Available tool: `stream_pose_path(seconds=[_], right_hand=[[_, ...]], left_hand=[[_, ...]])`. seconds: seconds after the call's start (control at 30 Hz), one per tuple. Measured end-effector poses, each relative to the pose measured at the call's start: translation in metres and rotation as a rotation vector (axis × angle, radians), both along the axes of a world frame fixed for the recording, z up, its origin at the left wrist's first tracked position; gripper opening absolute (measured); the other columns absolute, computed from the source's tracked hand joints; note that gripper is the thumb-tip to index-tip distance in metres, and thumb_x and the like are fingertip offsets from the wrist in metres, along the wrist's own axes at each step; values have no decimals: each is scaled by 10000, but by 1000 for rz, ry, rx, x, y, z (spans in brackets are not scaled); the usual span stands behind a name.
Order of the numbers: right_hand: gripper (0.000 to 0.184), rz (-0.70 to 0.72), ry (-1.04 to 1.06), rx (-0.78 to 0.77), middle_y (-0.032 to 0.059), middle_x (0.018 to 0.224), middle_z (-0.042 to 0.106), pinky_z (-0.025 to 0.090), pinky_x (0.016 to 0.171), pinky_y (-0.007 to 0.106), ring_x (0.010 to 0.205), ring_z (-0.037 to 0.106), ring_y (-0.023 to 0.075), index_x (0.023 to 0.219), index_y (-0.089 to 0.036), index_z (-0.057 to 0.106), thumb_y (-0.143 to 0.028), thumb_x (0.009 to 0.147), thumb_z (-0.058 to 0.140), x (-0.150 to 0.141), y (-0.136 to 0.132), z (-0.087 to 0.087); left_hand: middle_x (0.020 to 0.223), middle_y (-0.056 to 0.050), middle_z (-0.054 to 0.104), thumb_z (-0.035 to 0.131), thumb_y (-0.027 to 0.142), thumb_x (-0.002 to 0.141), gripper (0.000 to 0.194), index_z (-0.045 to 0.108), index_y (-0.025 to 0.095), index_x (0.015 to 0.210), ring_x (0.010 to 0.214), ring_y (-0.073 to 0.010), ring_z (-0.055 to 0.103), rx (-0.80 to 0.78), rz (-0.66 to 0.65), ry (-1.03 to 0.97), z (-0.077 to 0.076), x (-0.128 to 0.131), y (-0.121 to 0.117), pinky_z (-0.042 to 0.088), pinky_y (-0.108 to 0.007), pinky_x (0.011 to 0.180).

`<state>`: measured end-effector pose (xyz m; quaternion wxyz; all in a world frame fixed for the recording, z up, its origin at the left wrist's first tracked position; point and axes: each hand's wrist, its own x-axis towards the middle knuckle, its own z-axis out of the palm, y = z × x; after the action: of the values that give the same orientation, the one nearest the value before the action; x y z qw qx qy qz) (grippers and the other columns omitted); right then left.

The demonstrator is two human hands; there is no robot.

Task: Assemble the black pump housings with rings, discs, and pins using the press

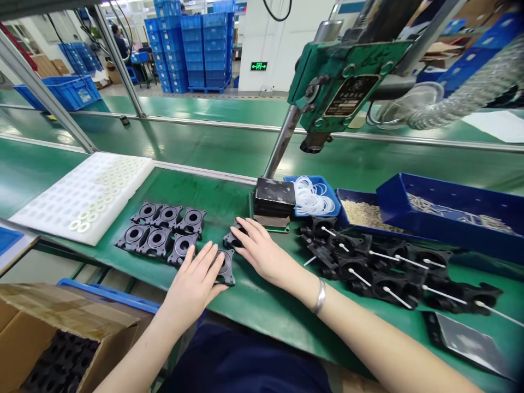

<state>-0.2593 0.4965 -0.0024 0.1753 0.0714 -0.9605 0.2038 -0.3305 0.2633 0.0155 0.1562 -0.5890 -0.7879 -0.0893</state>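
Note:
My left hand [195, 281] is around a square black plastic housing [226, 266] with a round centre opening, its thumb at the near edge and its fingers over the top. My right hand [264, 252] rests its fingers over another black housing [230, 238] just behind; its thumb is hidden beneath the hand. To the left, several similar housings [158, 238] sit in two close rows on the green bench. On the right lies a pile of black housings [360, 256], many with thin white sticks [397, 297] through or across them.
A green press [331, 87] stands over a black block [274, 194]. Beside it are blue bins with white rings [313, 196], small beige pieces [364, 214] and white sticks [458, 213]. A white foam tray [110, 164] holds pale rings. A cardboard box [110, 322] holds black parts lower left.

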Motion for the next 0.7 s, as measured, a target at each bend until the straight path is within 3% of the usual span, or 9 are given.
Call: stream_pose_path(seconds=[0.17,0.27,0.37,0.57,0.7], right_hand=[[445,121,-4,-37,202,1543,428,390,1161,604,1488,325,332,1454,-149,508,-317,1058,397,-46,-10,6],[444,166,-4,-65,194,1540,436,374,1172,603,1499,307,320,1452,-156,510,-316,1062,372,-57,-15,7],[470,156,-29,-78,201,1548,426,339,1198,581,1521,262,304,1457,-130,499,-346,1067,350,-56,-20,10],[887,73,-138,1,217,1661,163,204,1217,639,1557,10,369,1562,-59,299,-650,937,513,-30,-42,27],[961,99,-183,53,238,1663,98,189,1212,651,1549,-49,386,1569,-16,247,-635,907,568,-25,-57,25]], left_hand=[[1463,-150,571,634,321,949,517,514,121,1410,1417,-322,466,0,-30,2,0,-23,-12,229,-575,1235],[1456,-140,582,656,325,933,526,521,125,1399,1410,-308,477,-39,-88,0,3,-36,-17,253,-550,1232],[1503,-152,529,668,342,921,579,490,130,1429,1435,-296,446,-108,-96,-4,8,-45,-24,286,-536,1222],[1600,-227,345,696,614,805,985,331,61,1533,1506,-391,280,-178,187,22,13,-57,-43,277,-646,1192],[1605,-153,367,656,623,835,899,362,145,1538,1500,-373,305,-241,218,14,12,-67,-49,244,-661,1200]])
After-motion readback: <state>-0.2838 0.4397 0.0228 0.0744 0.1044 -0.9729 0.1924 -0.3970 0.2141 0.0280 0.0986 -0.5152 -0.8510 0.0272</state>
